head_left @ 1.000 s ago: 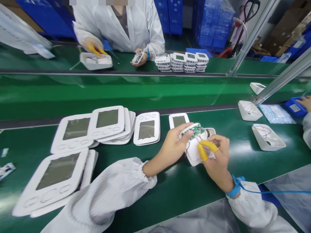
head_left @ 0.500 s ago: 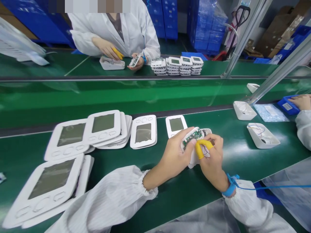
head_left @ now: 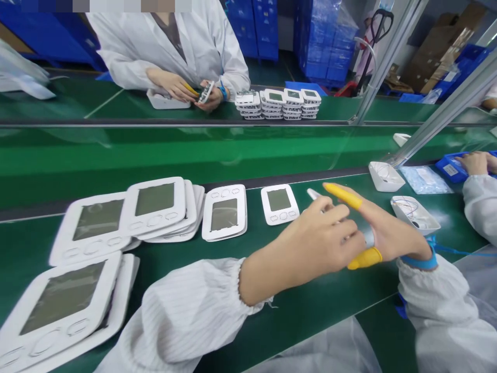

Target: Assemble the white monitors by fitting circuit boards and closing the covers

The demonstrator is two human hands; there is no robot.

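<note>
Above the bench, my left hand (head_left: pixel 310 241) has its fingers curled over a white plastic casing (head_left: pixel 313 194). Only bits of that casing show, so its circuit board and wires are hidden. My right hand (head_left: pixel 392 230) clasps it from the other side, its stretched forefinger and thumb, both in yellow finger cots, lying along opposite sides. A blue wrist strap (head_left: pixel 421 261) circles my right wrist. Just beyond my left hand lies a white front panel (head_left: pixel 279 199) with a grey screen.
Panels lie in a small stack (head_left: pixel 224 212), a larger stack (head_left: pixel 155 204) and another pile (head_left: pixel 64 305) on the left. At the right are white shells with wires (head_left: pixel 415 215) and a blue bin (head_left: pixel 452 168) by another person's hand. Across the green belt, a co-worker (head_left: pixel 174 57) handles a board.
My hands have shifted right and closed together over the casing, and the board that showed between them is now covered. My right forefinger and thumb have spread apart from their pinch.
</note>
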